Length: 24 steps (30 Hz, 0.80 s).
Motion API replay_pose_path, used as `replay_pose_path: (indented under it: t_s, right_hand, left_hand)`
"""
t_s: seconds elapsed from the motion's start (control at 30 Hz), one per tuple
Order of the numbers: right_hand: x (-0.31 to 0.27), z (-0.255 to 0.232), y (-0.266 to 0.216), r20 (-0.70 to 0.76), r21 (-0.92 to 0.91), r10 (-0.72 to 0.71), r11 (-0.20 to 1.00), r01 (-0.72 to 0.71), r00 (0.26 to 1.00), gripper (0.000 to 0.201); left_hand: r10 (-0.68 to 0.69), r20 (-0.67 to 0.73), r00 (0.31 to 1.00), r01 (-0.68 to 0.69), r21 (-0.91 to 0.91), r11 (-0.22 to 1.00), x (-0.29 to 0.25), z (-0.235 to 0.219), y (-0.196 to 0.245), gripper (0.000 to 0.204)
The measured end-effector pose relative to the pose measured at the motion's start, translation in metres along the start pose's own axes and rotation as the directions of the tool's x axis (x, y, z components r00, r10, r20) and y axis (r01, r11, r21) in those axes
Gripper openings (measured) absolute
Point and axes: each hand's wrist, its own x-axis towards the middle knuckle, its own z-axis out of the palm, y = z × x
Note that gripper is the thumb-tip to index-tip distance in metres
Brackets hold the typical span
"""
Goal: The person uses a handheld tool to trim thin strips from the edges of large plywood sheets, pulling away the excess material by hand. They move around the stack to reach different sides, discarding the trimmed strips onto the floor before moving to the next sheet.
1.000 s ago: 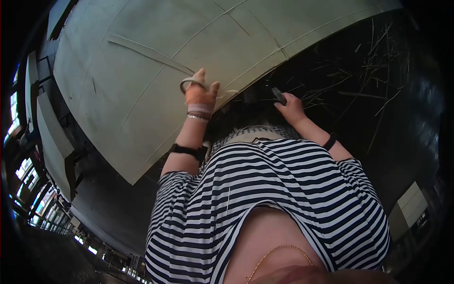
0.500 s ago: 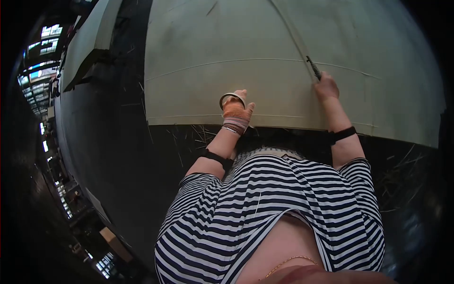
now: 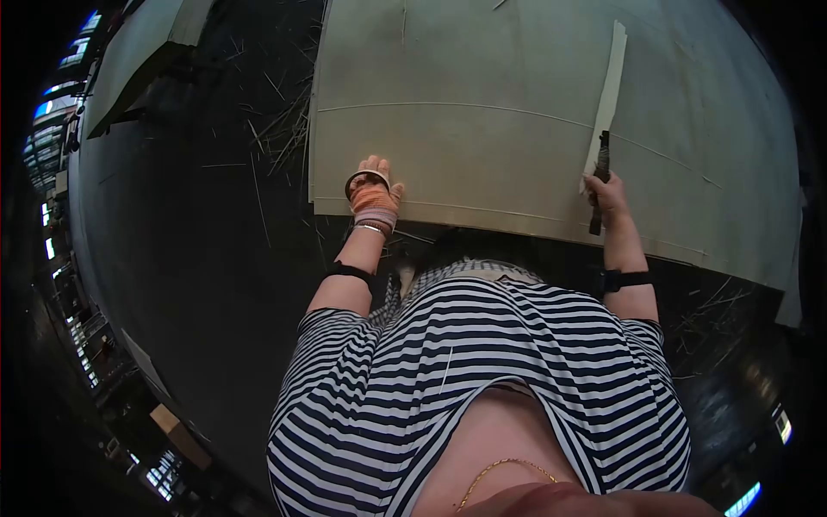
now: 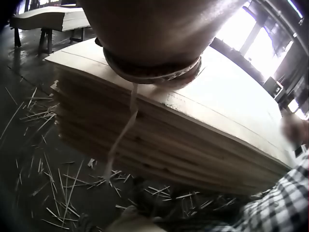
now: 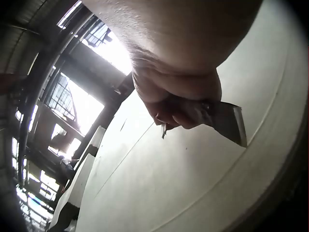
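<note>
My left hand point(image 3: 375, 194), in an orange fingerless glove, rests with straight fingers on the top sheet near the stack's front left corner. A ring-shaped roll point(image 3: 349, 184) loops around it. In the left wrist view a thin ribbon point(image 4: 124, 129) dangles below this wrist. My right hand point(image 3: 610, 196) grips a dark knife point(image 3: 604, 155) over the right part of the pale wooden sheet point(image 3: 482, 164). A long pale strip point(image 3: 615, 73) runs from beside its thumb away over the sheet. The knife's wide flat blade point(image 5: 231, 124) juts from the fist in the right wrist view.
Under the top sheet is a thick stack of thin wood sheets point(image 4: 159, 150). Slivers point(image 4: 63, 193) litter the dark floor around it. Another stack on trestles point(image 4: 53, 18) stands farther off. A checked cloth point(image 4: 275, 208) hangs at the waist.
The head view has turned. My right hand has come from beyond the stack's edge onto the sheet, by the strip. My left hand has moved toward the left corner, and its fingers now lie straight.
</note>
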Motion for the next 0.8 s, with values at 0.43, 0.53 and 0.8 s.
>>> replay_pose_path:
  t_s: [0.43, 0.53, 0.8]
  right_hand:
    - [-0.019, 0.243, -0.044, 0.549, -0.341, -0.329, 0.751, 0.565, 0.768, 0.008]
    - [-0.002, 0.299, -0.047, 0.508, -0.211, -0.267, 0.883, 0.419, 0.819, 0.010]
    - [0.038, 0.474, -0.059, -0.276, -0.598, -0.322, 0.795, 0.100, 0.906, 0.019]
  left_hand:
    - [0.141, 0.091, 0.986, -0.113, -0.263, 0.958, 0.002, 0.005, -0.050, 0.056]
    - [0.190, -0.061, 0.980, -0.200, -0.289, 0.936, 0.008, 0.002, -0.081, 0.052]
    - [0.070, -0.055, 0.996, -0.087, -0.438, 0.895, 0.021, -0.014, -0.347, 0.048]
